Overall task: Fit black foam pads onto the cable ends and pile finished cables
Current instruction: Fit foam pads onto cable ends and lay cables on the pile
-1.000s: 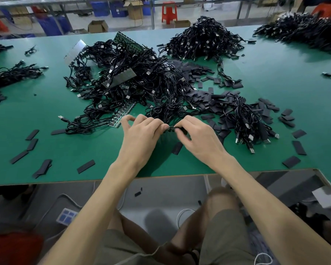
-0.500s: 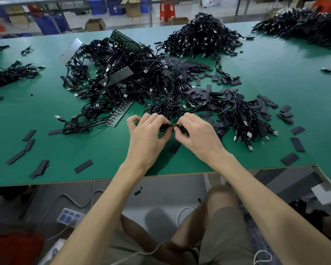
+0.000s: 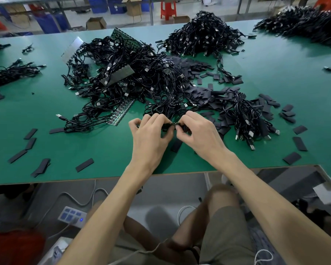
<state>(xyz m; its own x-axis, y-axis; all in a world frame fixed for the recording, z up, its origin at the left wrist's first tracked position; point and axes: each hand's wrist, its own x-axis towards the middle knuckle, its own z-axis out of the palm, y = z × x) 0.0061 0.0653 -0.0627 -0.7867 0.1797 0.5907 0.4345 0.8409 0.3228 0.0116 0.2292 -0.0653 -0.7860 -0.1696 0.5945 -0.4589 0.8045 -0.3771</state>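
Near the tabletop (image 3: 103,150) edge, left hand (image 3: 149,136) and right hand (image 3: 201,136) close together, fingertips of both curled in and pinching a small cable end (image 3: 175,123) between them, just above the green surface — foam on it or not, hard to tell. Under the hands, one loose pad (image 3: 177,145) flat on the tabletop; other pads (image 3: 84,165) scattered left and right. Right of the hands, a cable bundle (image 3: 250,121). Beyond, a big cable tangle (image 3: 141,87) over circuit strips (image 3: 120,113) — farther back, a second heap (image 3: 203,35).
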